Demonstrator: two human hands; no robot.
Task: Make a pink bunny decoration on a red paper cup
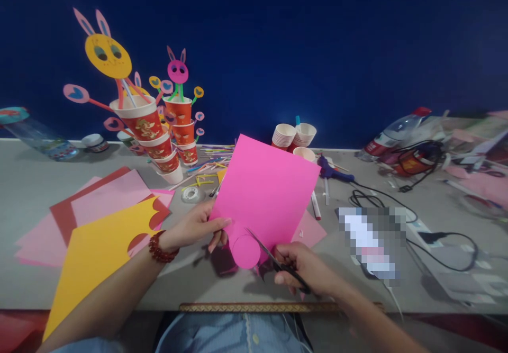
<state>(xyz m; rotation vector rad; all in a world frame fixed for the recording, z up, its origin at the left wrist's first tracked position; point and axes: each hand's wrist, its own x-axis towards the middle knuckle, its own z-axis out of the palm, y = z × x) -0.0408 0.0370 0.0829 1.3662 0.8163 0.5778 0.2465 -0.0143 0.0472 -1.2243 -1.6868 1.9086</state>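
Observation:
My left hand (204, 225) grips the left edge of a bright pink sheet of paper (270, 183), thumb on top and fingers beneath. In my right hand (304, 265) is a pair of scissors with black handles (296, 277). The scissor blades are parted around the sheet's lower part, beside a partly cut pink circle (246, 251) that hangs at the near edge. A red bead bracelet (159, 247) circles my left wrist. The sheet is held tilted above the table and hides what lies behind it.
Paper-cup rabbit figures (141, 125) stand at the back left. Coloured sheets, including a yellow one (87, 258), lie at left. Stacked paper cups (283, 135), a blue glue gun (333, 173) with its cable, a blurred-out phone (369, 242) and a plastic bottle (391, 136) are at right.

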